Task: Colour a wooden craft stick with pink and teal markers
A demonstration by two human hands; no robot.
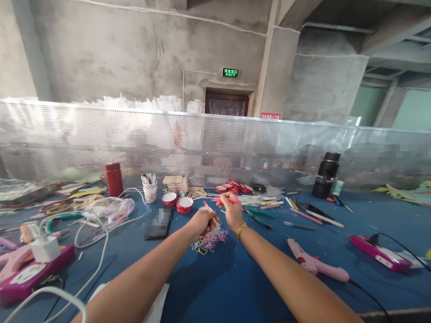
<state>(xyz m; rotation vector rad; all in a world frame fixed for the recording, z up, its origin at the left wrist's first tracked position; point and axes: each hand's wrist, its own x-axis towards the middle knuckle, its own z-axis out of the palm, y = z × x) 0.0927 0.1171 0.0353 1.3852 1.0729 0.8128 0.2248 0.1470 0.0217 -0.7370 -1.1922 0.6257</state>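
Note:
My left hand (202, 221) is closed on a narrow wooden craft stick (210, 211), whose upper end is coloured red. Pinched in my right hand (233, 210) is a pink-red marker pen (235, 200), its tip pointing left, just above the stick. Whether the tip touches the wood I cannot tell. Beneath my hands lies a tangled pile of small coloured loops (210, 242), like rubber bands. Two round red-rimmed containers (185, 205) with white insides stand beyond my left hand, near a heap of wooden sticks (198, 193).
A dark phone (159, 224) and a cup of pens (149, 190) stand left, with a red flask (114, 179) behind. On the right are a pink glue gun (314, 262), green-handled pliers (259, 220), loose pens and a black bottle (326, 176). A perforated metal screen (235, 139) closes the back.

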